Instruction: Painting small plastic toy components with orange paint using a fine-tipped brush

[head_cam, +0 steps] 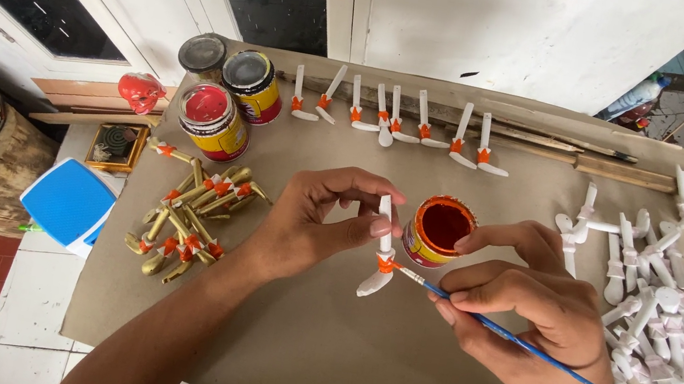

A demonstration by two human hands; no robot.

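- The left hand (pixel 313 224) pinches a small white spoon-shaped wooden piece (pixel 380 259) by its upper stem, thumb and fingertips pressed together on it, holding it upright at the centre of the frame just above the brown paper-covered table (pixel 316 345).
- The right hand (pixel 539 313) grips a thin blue-handled paintbrush (pixel 521 340) like a pen, fingers closed on the shaft; the bristle tip touches the orange band at the white piece's waist.
- Judgement: to paint this band cleanly, the stem is best kept steady and turned slowly against a lightly loaded tip, so that the orange stays within the narrow waist and off the white blade below.
- Just behind the piece, touching or nearly touching the right fingers, stands a small open tin of orange paint (pixel 438 228).
- At the right of the frame lies a heap of unpainted white pieces (pixel 661 306).
- Along the upper middle runs a row of white pieces with orange bands (pixel 395 122), laid side by side and apart from each other.
- At centre left sits a pile of gold-painted pieces with orange bands (pixel 189 217).
- In the upper left stand an open tin of red paint (pixel 213 120) and two closed tins (pixel 232 72) behind it.
- Long wooden sticks (pixel 606 162) lie across the upper right edge of the table.
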